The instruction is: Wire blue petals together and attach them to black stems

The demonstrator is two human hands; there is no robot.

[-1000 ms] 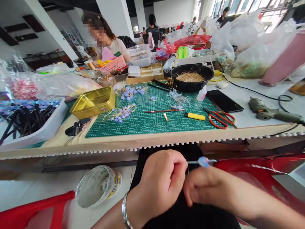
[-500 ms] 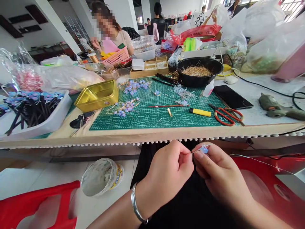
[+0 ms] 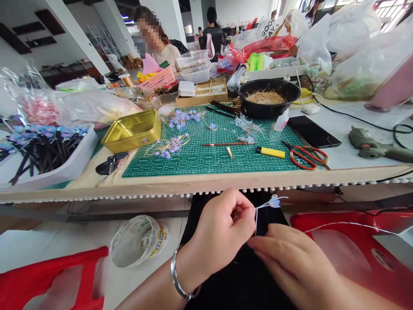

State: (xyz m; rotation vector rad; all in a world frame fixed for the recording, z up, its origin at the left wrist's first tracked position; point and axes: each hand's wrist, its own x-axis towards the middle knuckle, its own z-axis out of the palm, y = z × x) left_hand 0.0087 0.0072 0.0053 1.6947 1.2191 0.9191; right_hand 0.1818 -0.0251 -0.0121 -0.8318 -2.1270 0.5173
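Small blue flower [image 3: 274, 201] on thin wire sits just below the counter [image 3: 206, 183] edge, over the lap. Left hand [image 3: 222, 234] pinches the wire stem w/ thumb & fingers closed on it, prob. to steady it. Right hand [image 3: 290, 258] lies lower, fingers closed on the wire end below; a loose wire [image 3: 348, 224] trails right over a red stool [image 3: 355, 249]. On the mat [image 3: 209, 150] above: more blue flowers [image 3: 167, 148], scissors [image 3: 305, 156], within reach.

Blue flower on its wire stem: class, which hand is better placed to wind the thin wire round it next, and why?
Probably the right hand: it pinches the thin wire trailing to the right. The left hand already grips the blue flower by its stem, steadying it.
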